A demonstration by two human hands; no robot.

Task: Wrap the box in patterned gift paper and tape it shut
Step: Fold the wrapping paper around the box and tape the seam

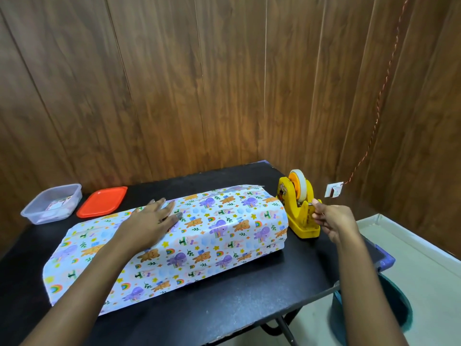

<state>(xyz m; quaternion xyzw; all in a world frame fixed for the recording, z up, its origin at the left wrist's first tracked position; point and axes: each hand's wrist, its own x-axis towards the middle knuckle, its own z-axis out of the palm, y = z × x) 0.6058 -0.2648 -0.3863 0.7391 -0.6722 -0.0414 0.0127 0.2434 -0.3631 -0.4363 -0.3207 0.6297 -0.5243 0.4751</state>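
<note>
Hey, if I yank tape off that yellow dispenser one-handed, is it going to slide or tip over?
Probably stays put: the dispenser has a broad, chunky base flat on the table. It might skid slightly, since the table looks smooth and nothing braces it. Tipping seems unlikely: the right hand pinches the tape low, at the cutter.

I work in a corner of a small plain room; whether home or office I cannot tell. Brown wood-look wall panels (199, 83) meet behind my black folding table (249, 295), the floor (411, 258) is pale, and a twisted wire (376, 121) runs to a white wall socket (333, 190).
</note>
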